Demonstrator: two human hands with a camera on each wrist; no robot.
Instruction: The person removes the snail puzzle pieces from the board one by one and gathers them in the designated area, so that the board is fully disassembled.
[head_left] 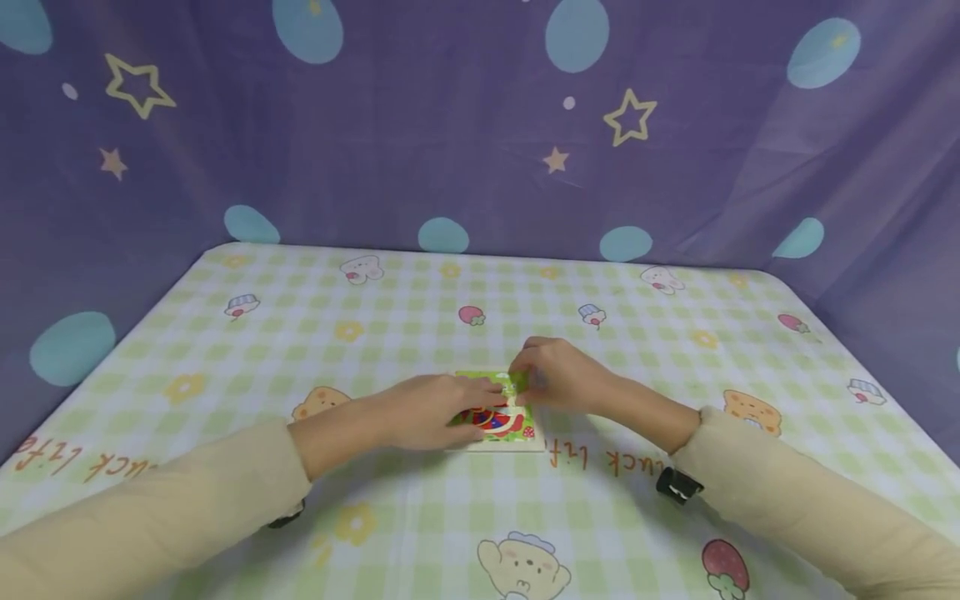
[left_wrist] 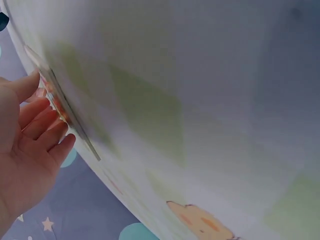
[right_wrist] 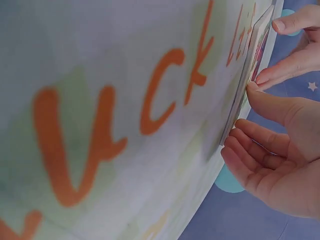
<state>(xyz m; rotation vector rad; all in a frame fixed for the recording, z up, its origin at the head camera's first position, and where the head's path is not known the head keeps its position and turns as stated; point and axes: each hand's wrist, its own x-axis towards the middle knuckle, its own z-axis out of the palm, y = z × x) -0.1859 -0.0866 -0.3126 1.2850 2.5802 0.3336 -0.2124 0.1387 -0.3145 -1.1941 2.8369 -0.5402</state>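
A small flat picture board (head_left: 491, 445) lies on the table, with green, red and blue printing and pale bare patches, like a puzzle board. My left hand (head_left: 431, 412) reaches over its left part, fingers extended and touching it; in the left wrist view this hand (left_wrist: 30, 135) has its thumb apart from the fingers. At the board's upper right, my right hand (head_left: 566, 375) has bent fingers turned down to the surface. In the right wrist view its thumb (right_wrist: 270, 102) touches the board (right_wrist: 245, 80), the fingertips close by. Whether it pinches a piece is hidden.
The table wears a green-and-white checked cloth (head_left: 405, 308) printed with bears, flowers, strawberries and lettering. A purple curtain (head_left: 480, 108) with stars and blue ovals hangs behind it. Dark wrist-worn devices (head_left: 679, 485) sit under the cream sleeves (head_left: 810, 500).
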